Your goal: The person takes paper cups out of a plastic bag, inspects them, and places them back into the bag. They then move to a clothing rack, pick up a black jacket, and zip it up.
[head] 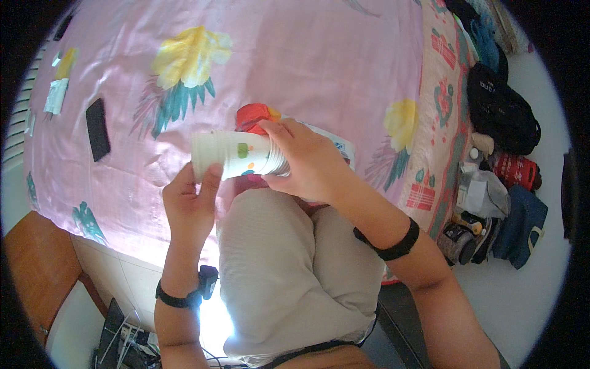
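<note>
A stack of nested white paper cups (246,151), printed with small coloured shapes, lies sideways in the air between my two hands. My left hand (193,196) grips the plain end of the stack, its thumb across the near side. At the other end, where several cup rims show, my right hand (306,161) wraps around the cups with thumb below and fingers above. Just behind the stack sits a red package (253,117) with a yellow part. Partly hidden behind my right hand is a white printed packet (334,140).
A pink floral sheet (295,69) covers the bed before me. On its left lie a black phone (97,130) and a small white packet (56,97). Past the right edge, a black backpack (500,110), a blue bag (521,226) and a jar (456,242) crowd the floor.
</note>
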`<state>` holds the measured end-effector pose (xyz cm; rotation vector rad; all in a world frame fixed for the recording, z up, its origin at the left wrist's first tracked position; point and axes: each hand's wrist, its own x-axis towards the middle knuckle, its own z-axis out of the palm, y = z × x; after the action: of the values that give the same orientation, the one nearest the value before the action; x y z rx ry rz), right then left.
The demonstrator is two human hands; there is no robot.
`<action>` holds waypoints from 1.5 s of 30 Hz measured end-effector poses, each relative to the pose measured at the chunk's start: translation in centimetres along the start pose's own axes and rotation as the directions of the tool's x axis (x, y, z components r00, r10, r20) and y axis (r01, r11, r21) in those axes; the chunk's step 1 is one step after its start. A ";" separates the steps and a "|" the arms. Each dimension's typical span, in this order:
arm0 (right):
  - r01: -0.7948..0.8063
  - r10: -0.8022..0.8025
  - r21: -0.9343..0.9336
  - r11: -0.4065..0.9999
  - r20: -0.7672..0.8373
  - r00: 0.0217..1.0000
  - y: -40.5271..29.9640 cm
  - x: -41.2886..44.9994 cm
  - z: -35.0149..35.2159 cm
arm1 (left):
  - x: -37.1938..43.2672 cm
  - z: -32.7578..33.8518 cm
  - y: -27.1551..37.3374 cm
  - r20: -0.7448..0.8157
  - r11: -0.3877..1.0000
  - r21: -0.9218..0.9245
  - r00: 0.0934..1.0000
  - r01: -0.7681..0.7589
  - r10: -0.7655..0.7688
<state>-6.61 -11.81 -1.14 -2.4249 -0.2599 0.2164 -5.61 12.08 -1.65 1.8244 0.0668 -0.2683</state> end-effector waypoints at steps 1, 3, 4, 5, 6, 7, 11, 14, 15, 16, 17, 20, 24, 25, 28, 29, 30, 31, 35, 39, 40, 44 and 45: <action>0.000 0.000 0.001 1.000 0.001 1.000 0.2 0.0 0.0 | 0.1 -0.8 -0.5 -0.067 0.997 0.037 0.995 -0.068 0.071; 0.013 -0.017 -0.044 0.999 -0.093 0.996 0.6 -0.1 0.0 | 1.1 -3.1 -1.3 -0.271 0.986 -0.048 0.952 -0.160 0.141; 0.016 -0.020 -0.041 0.999 -0.096 0.995 0.4 0.0 -0.2 | 1.8 -5.0 -1.9 -0.320 0.988 -0.048 0.939 -0.148 0.125; 0.019 -0.021 -0.019 1.000 -0.123 0.992 0.4 -0.2 -0.4 | 2.6 -6.9 -2.9 -0.366 0.989 -0.055 0.924 -0.135 0.106; 0.029 -0.027 0.005 1.000 -0.150 0.988 0.2 -0.1 -0.8 | 3.4 -8.2 -3.0 -0.345 0.998 0.064 0.938 -0.005 0.027; 0.035 -0.034 0.006 0.999 -0.151 0.988 0.0 -0.3 -1.2 | 3.4 -8.3 -3.4 -0.351 0.998 0.066 0.936 -0.008 0.030; 0.041 -0.012 0.150 0.988 -0.187 0.982 -0.5 -2.3 -3.0 | 2.5 -5.3 -1.1 -0.285 0.785 0.595 0.868 -0.172 0.407; 0.058 0.006 0.233 0.971 -0.263 0.965 -1.0 -4.0 -3.8 | 1.2 -0.5 3.8 0.248 0.962 0.243 0.967 -0.120 0.058; 0.059 0.029 0.271 0.961 -0.308 0.951 -1.3 -4.3 -4.2 | 0.8 1.1 5.0 0.293 0.971 0.233 0.956 -0.047 -0.024; 0.070 0.018 0.270 0.960 -0.309 0.951 -1.4 -4.5 -4.4 | 0.4 2.1 6.0 0.323 0.986 0.164 0.945 -0.007 -0.047; 0.126 -0.076 0.174 0.977 -0.271 0.960 -1.2 -4.7 -4.6 | 0.3 3.0 6.3 0.334 0.983 0.161 0.942 -0.084 0.026; 0.162 -0.140 0.080 0.984 -0.226 0.964 -0.2 -6.1 -4.4 | 1.2 4.6 6.3 0.320 0.923 0.249 0.925 -0.293 0.207; -0.023 0.046 0.074 0.997 -0.320 0.946 -1.0 -6.7 -4.6 | 1.8 5.9 6.8 0.375 0.830 0.343 0.874 -0.440 0.308; -0.024 0.046 0.072 0.997 -0.318 0.947 -1.3 -6.4 -4.5 | 1.8 6.1 7.1 0.395 0.815 0.308 0.846 -0.490 0.359; 0.006 0.072 0.163 0.987 -0.467 0.881 -1.6 -5.1 -4.6 | 2.1 6.9 7.6 0.464 0.767 0.265 0.775 -0.584 0.429; -0.083 0.164 0.204 0.975 -0.420 0.892 -1.1 -5.1 -5.0 | 1.9 7.0 7.5 0.458 0.769 0.273 0.781 -0.578 0.424; -0.176 0.254 0.231 0.957 -0.374 0.892 -0.8 -4.9 -5.3 | 1.9 7.4 7.2 0.469 0.717 0.276 0.741 -0.640 0.481; -0.174 0.251 0.228 0.958 -0.371 0.894 -0.6 -4.5 -5.2 | 1.9 7.7 7.0 0.479 0.661 0.278 0.697 -0.697 0.534; -0.212 0.246 0.126 0.969 -0.446 0.860 0.0 -3.2 -4.7 | 1.2 9.3 7.1 0.417 0.626 0.308 0.693 -0.716 0.588; -0.089 0.154 0.161 0.983 -0.452 0.879 1.8 -2.2 -4.5 | 2.6 9.0 7.3 0.366 0.711 0.326 0.777 -0.623 0.513; -0.094 0.159 0.164 0.982 -0.444 0.882 1.6 -2.3 -4.9 | 2.7 8.7 7.4 0.330 0.783 0.317 0.836 -0.535 0.438; -0.286 0.327 0.180 0.941 -0.275 0.904 0.3 -1.8 -6.0 | 2.5 8.7 6.8 0.343 0.808 0.286 0.843 -0.515 0.415; -0.331 0.350 0.116 0.937 -0.309 0.884 0.0 -1.6 -5.8 | 2.6 8.8 6.3 0.327 0.817 0.239 0.836 -0.525 0.441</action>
<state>-6.85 -15.74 3.39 -2.3850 0.3222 -0.0264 -3.18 1.65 1.56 2.0386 -0.6628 -0.1512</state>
